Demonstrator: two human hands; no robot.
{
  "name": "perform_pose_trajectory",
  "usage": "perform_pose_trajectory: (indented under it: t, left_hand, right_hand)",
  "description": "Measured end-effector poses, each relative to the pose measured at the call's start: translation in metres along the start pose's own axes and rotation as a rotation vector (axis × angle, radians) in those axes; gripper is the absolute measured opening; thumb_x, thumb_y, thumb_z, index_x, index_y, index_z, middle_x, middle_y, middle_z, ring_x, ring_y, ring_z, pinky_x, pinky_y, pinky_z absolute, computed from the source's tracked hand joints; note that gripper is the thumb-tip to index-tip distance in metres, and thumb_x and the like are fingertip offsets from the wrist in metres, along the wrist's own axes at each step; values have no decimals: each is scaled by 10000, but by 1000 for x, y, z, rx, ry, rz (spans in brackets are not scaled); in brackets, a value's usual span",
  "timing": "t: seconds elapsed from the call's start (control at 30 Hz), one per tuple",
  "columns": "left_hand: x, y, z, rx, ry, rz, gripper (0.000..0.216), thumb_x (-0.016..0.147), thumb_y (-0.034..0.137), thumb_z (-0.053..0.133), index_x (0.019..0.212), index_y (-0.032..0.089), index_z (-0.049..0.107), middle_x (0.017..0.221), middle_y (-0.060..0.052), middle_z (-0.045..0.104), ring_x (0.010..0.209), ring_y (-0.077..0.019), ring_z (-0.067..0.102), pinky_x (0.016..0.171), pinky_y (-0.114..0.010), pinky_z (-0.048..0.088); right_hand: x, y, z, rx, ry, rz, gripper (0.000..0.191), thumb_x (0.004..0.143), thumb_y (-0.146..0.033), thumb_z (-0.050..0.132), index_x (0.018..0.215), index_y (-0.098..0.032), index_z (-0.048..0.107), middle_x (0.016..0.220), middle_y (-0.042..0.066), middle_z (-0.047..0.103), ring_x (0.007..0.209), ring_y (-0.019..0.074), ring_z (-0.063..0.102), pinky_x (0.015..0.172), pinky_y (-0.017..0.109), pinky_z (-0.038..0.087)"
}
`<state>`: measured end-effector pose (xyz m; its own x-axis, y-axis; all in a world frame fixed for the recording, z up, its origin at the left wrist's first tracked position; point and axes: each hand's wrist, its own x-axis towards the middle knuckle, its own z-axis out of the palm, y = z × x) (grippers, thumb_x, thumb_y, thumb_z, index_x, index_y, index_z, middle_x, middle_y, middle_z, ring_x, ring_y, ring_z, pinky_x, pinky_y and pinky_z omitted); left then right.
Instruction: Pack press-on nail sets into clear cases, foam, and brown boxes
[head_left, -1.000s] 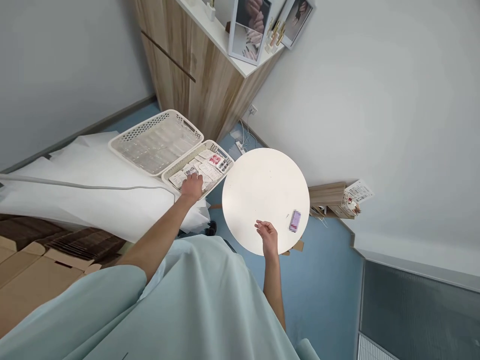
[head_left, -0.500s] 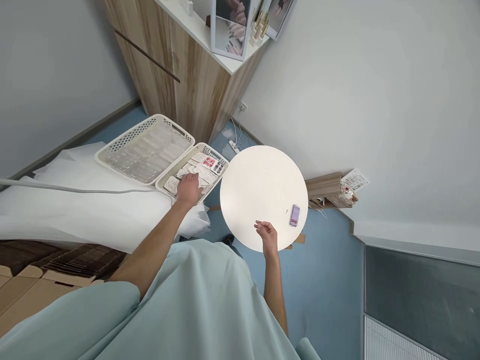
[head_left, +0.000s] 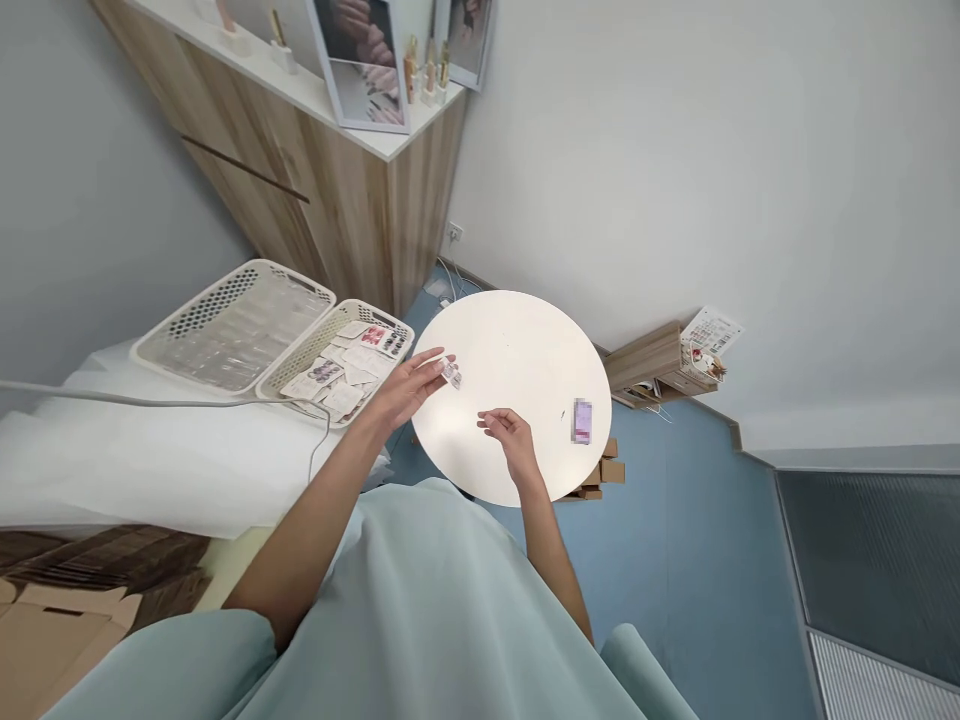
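My left hand is closed on a small pack of press-on nails, held over the left edge of the round white table. Over the table's near part, my right hand has its fingertips drawn together in a pinch; what they hold, if anything, is too small to make out. Left of the table, a white perforated basket holds several white cards and packs, some showing red and dark nails. Joined beside it, a second white basket contains clear plastic cases.
A blurred purple object lies at the table's right side. Behind the baskets rises a wood-grain cabinet with framed pictures and small bottles. A grey cable crosses the white sheeting. Cardboard boxes stand below the table.
My left hand has come out of the basket and moved right to the table's edge, now with a nail pack in it. My right hand has shifted slightly left and up. The view has shifted.
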<state>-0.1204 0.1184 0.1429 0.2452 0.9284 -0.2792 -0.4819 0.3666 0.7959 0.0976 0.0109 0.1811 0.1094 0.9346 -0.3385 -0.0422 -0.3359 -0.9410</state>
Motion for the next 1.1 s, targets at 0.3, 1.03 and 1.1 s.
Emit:
perform_pose_trajectory:
  t: [0.3,1.03,1.1]
  left_hand:
    - [-21,-42,88,-44,-302,-184,677,900,639,794,1421,209,744,1518,-186,689,1453,-408,607,1183,-548,511]
    - [-10,-56,119,-76,-225,-225,674,890,591,852,1437,222,713,1514,-168,692,1444,-362,619,1198,-508,502]
    - [-10,-55,118,-72,-216,-216,650,898,560,861,1432,219,716,1511,-171,694,1426,-347,632,1189,-495,508]
  right_hand:
    - [-20,-1,-43,39,105,-97,459,809,-587,887,1064,-235,737,1063,73,823,968,224,772,967,385,610]
    - [-42,-13,-36,-381,345,-261,280,954,-542,766,1063,-286,730,1049,39,729,835,199,660,871,363,569]
    - [-38,-11,-31,-444,327,-307,258,994,-533,716,1016,-277,721,1046,44,730,826,189,667,833,343,562]
